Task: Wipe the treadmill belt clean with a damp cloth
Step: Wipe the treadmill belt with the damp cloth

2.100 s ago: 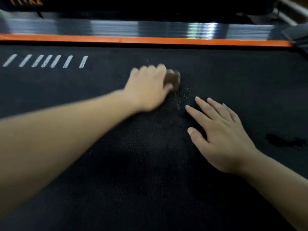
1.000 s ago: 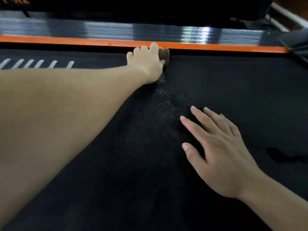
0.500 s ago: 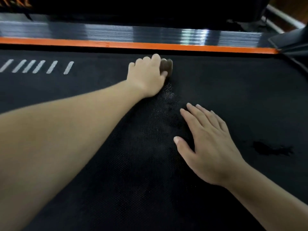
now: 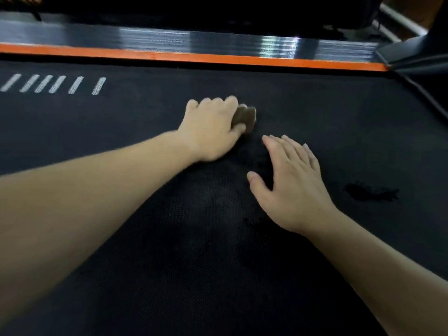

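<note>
As our left hand, fingers curled round the brown wadded cloth, has drawn back from the orange edge strip to centre frame, wiping likely continues; our right hand lies flat, fingers loosely spread, on the black textured treadmill belt.

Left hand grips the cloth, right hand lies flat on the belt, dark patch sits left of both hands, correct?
Not quite: in the head view the dark patch lies right of both hands, beyond the right hand. The left hand does grip the cloth.
</note>
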A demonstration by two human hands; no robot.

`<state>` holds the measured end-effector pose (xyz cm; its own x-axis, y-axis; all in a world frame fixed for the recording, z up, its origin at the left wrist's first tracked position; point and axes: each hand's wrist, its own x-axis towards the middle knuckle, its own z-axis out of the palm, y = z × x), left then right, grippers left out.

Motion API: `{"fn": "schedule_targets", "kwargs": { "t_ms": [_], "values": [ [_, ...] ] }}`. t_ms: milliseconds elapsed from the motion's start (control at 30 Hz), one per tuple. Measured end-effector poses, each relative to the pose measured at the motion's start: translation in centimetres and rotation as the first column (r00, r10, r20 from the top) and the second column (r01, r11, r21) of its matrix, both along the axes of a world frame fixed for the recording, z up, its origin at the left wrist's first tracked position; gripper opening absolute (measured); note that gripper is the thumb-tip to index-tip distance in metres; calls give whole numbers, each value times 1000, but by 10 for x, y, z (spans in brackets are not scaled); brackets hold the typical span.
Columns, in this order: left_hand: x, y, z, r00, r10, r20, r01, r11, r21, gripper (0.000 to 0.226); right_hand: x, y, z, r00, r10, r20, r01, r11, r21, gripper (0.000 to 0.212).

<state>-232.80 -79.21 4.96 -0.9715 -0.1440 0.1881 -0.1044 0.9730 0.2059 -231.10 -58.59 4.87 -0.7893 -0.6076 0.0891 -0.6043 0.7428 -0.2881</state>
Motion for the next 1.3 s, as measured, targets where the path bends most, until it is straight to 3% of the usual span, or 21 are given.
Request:
{"fn": "schedule_targets", "kwargs": {
  "t_ms": [100, 167, 233, 300, 367, 400, 500, 600, 667, 767, 867, 900, 1033, 1100, 1200, 1300],
  "values": [
    [68, 26, -6, 971, -210, -118, 211, 977, -4, 22, 0, 3, 2, 999, -37, 20, 38, 997, -67, 61],
    [94, 32, -9, 960, -239, -148, 234, 971, -46, 24, 0, 6, 5, 997, -8, 74, 11, 999, -37, 57],
    [80, 25, -9, 982, -151, -114, 138, 984, -113, 30, 2, 15, 8, 992, 70, 106, -79, 994, 81, 58],
    [44, 10, -3, 997, 63, -42, -69, 987, -146, 38, 4, 27, 11, 986, 129, 111, -147, 974, 175, 64],
    [19, -6, 0, 977, 211, 15, -210, 976, -64, 40, 7, 38, 12, 985, 136, 104, -153, 972, 177, 66],
    [18, -7, -2, 979, 206, 14, -205, 978, -39, 37, 8, 41, 11, 986, 134, 96, -148, 976, 156, 64],
    [63, 11, -6, 997, -65, -49, 64, 998, -21, 33, 9, 44, 6, 990, 117, 75, -122, 990, 65, 55],
    [136, 40, 1, 928, -369, -56, 370, 929, 4, 31, 8, 44, 4, 991, 109, 83, -108, 994, -14, 50],
    [165, 48, -1, 898, -439, -16, 439, 898, 9, 28, 7, 46, 3, 990, 108, 91, -104, 994, -46, 48],
    [152, 50, -3, 956, -287, -66, 283, 957, -72, 33, 6, 48, 6, 982, 144, 120, -140, 989, -42, 49],
    [117, 43, -5, 998, 65, -23, -63, 996, 61, 30, 10, 59, 10, 982, 147, 120, -161, 980, 121, 57],
    [117, 48, -7, 995, 94, -24, -92, 993, 72, 30, 12, 64, 11, 984, 132, 123, -153, 972, 179, 61],
    [154, 92, -12, 979, -182, -90, 176, 981, -77, 35, 14, 83, 10, 993, 85, 85, -106, 956, 274, 74],
    [161, 99, -8, 962, -265, -65, 263, 964, -41, 37, 13, 91, 7, 997, 52, 66, -67, 962, 265, 74],
    [133, 90, -7, 971, -233, -43, 229, 969, -96, 39, 13, 96, 3, 999, 40, 33, -46, 975, 217, 70],
    [69, 74, -6, 999, -40, -35, 36, 994, -107, 41, 13, 97, 1, 999, 29, 28, -34, 979, 202, 68]
  ]
}}
